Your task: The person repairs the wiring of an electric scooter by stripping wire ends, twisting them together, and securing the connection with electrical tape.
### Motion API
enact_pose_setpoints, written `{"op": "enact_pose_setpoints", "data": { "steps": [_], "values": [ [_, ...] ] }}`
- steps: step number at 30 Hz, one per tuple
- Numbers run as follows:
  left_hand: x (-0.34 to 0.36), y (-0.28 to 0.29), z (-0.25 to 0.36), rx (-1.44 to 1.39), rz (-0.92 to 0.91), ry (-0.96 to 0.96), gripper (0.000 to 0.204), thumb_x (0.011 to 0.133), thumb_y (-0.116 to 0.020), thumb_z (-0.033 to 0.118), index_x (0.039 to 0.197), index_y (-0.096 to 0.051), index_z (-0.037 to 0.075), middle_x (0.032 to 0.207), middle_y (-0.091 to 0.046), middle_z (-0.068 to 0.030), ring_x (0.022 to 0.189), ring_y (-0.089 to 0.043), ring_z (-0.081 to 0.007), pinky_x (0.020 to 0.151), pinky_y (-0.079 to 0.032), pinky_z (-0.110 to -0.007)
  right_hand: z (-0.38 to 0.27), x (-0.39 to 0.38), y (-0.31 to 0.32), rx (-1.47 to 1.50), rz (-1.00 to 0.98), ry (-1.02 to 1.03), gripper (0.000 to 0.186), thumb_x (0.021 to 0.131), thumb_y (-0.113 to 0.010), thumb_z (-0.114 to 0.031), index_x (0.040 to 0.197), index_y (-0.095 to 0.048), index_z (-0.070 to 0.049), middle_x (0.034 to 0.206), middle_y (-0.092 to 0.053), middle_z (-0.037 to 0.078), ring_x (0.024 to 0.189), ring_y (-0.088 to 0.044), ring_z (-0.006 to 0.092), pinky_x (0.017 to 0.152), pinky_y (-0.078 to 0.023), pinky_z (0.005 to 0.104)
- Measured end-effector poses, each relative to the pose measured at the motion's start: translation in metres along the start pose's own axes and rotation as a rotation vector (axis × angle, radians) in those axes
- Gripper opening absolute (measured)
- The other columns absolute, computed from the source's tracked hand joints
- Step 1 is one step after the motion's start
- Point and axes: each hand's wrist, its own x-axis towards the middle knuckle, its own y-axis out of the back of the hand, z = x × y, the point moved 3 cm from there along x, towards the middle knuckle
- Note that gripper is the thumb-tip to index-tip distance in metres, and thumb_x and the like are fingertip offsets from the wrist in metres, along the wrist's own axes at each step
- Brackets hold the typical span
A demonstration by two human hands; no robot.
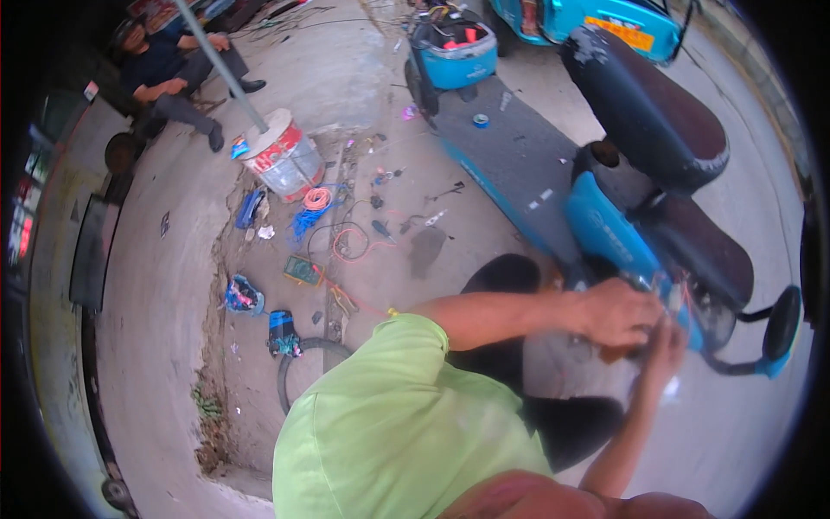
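Observation:
At the lower right, both my hands meet close against the turquoise scooter. My left hand reaches across from the left with its fingers curled and pressed together. My right hand comes up from below, fingers closed and almost touching the left. What they pinch between them is too blurred and hidden to name. Thin wires show just beyond my fingertips, beside the scooter's blue side panel. A small brownish thing lies below my left hand, partly hidden.
Left of me on the concrete lie a multimeter, pliers, a screwdriver, orange coiled wire and a tyre. A metal pole stands in a red-and-white bucket. A seated person is at the far left.

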Motion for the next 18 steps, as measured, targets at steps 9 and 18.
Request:
{"op": "enact_pose_setpoints", "data": {
  "steps": [9,18],
  "values": [
    [-0.015,0.003,-0.01,0.074,-0.016,-0.013,0.028,0.081,-0.075,0.02,0.101,-0.065,0.002,0.109,-0.066,-0.0125,0.088,-0.069,-0.0386,0.072,-0.055,-0.048,-0.005,-0.002,-0.007,-0.137,0.03,0.096,0.027,0.107,-0.063,-0.029,0.093,-0.06,-0.006,0.077,-0.056,-0.002,0.066,-0.045,0.0041,0.056,-0.034,0.0224],
    [-0.028,0.008,-0.018,0.018,0.032,0.017,0.028,0.082,-0.075,0.02,0.103,-0.065,0.004,0.107,-0.067,-0.0135,0.091,-0.068,-0.0385,0.074,-0.055,-0.047,-0.008,-0.011,-0.015,-0.14,0.009,0.169,0.028,0.109,-0.059,-0.028,0.091,-0.058,-0.007,0.074,-0.054,-0.004,0.062,-0.043,0.003,0.053,-0.032,0.0209]
  ]
}}
